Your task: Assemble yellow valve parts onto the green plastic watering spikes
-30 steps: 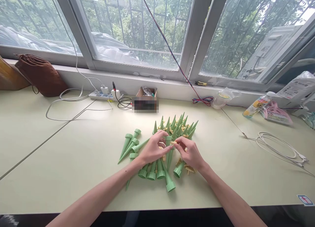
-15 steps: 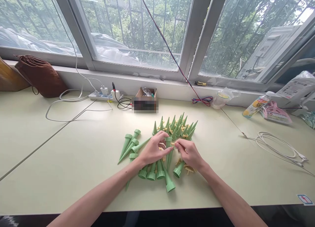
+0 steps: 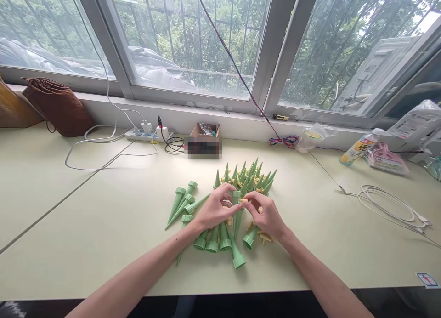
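Observation:
My left hand grips a green plastic watering spike upright, cap end up, between thumb and fingers. From the right, my right hand pinches a small pale-yellow valve piece against the side of that spike, just below its cap. Whether the piece sits in a hole there I cannot tell. Behind my hands, several spikes stand point up in a cluster with yellow pieces among them. More loose spikes lie left of my left hand, and others lie in front. Loose yellow pieces lie partly under my right hand.
Along the window sill are a brown drawstring bag, a power strip with cables and a small cardboard box. On the right lie a coiled white cable, a bottle and a pink-handled item.
The fingers of my right hand have shifted slightly on the yellow valve piece, showing more of it. My left hand and the spike are nearly still.

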Tool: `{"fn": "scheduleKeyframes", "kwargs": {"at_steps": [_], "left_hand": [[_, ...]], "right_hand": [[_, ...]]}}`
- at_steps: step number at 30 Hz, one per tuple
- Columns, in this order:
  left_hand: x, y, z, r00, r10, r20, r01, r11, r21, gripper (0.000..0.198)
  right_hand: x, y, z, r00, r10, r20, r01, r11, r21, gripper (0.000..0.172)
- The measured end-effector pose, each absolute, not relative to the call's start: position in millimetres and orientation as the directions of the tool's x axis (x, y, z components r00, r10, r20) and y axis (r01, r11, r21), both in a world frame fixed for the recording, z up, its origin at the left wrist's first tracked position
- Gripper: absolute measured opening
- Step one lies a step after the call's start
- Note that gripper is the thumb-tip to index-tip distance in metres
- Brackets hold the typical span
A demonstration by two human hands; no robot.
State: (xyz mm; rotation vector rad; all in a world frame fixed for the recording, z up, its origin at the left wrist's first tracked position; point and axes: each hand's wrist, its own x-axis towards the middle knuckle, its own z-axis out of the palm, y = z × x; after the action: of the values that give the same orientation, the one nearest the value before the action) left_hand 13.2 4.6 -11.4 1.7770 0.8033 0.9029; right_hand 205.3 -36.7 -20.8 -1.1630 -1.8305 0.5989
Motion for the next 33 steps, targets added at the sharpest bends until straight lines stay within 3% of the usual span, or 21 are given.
{"fn": "scheduleKeyframes", "kwargs": {"at_steps": [8, 23, 33], "left_hand": [[12.9, 4.3, -13.9, 0.517, 0.808, 0.284, 0.170, -0.421, 0.891, 0.029], [12.2, 4.2, -15.6, 0.543, 0.793, 0.276, 0.158, -0.419, 0.894, 0.027], [12.7, 7.0, -15.9, 0.514, 0.820, 0.251, 0.132, -0.365, 0.921, 0.030]], "right_hand": [[207.3, -35.2, -26.6, -0.217, 0.903, 0.371, 0.491, 0.430, -0.758, 0.022], [207.9, -35.4, -27.5, -0.227, 0.901, 0.369, 0.506, 0.433, -0.746, 0.027], [205.1, -36.6, -21.2, -0.185, 0.907, 0.379, 0.483, 0.420, -0.769, 0.015]]}}
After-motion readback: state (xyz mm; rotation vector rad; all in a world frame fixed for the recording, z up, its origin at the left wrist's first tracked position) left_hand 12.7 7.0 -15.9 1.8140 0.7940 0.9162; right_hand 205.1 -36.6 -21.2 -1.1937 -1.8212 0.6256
